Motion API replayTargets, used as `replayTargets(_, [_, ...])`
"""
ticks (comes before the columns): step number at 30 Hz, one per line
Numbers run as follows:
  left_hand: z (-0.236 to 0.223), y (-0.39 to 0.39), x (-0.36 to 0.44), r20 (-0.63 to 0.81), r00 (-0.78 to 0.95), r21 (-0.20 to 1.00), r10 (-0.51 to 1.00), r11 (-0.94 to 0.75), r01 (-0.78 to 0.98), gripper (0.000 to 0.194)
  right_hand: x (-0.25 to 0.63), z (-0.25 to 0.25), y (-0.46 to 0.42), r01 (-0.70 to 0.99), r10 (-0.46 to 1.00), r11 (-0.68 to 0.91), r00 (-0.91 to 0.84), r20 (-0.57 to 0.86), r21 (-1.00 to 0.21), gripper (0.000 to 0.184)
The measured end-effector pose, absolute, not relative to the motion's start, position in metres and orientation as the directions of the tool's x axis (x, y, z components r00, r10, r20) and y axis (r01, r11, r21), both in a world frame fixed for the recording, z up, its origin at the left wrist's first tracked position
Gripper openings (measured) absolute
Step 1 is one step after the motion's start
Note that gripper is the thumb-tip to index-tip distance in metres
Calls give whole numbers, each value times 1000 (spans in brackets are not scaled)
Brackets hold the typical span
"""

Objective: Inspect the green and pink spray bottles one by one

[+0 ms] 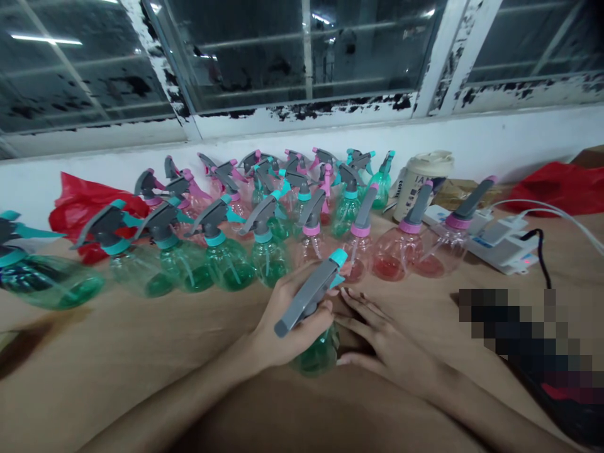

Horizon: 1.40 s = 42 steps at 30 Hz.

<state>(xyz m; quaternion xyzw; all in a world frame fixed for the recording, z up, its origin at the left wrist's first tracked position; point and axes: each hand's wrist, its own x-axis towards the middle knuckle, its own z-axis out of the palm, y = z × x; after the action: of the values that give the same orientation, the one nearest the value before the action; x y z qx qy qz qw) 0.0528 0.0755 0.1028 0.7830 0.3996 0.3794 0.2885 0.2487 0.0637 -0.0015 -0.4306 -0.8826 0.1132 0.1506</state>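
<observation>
My left hand (292,321) is wrapped round the neck of a green spray bottle (317,353) with a grey trigger head and a turquoise nozzle. Its nozzle points away to the upper right. Just right of that bottle, my right hand (384,346) lies low at the table with fingers stretched and apart; whether its fingertips touch the bottle I cannot tell. Beyond both hands stand several more spray bottles in rows: green ones (231,267) mostly to the left, pink ones (391,258) mostly to the right.
A wooden table (179,352) runs along a white wall under windows. Red plastic bags (94,204) (559,189) lie at both sides. A lidded paper cup (422,182) stands behind the bottles. White power strips (504,242) with cables sit right, above a dark, partly pixelated object (552,390).
</observation>
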Motion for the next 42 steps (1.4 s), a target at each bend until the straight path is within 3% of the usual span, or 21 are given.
replayTargets(6, [105,77,52,384,409,703,828,-549,452,7,248,-8,62,755,808,589,-563,175,-290,74])
replayTargets(15, [112,80,49,428,480,681,766,-622,387,14,249,-4,62,754,802,596,-567,186,-274,76])
replayTargets(19, [108,81,49,460,417,682,784,-612,400,13,248,-3,62,757,806,591,-568,166,-278,76])
replayTargets(42, [108,79,49,371,408,714,834,-537,448,4,248,-5,60,755,802,597,-568,184,-270,74])
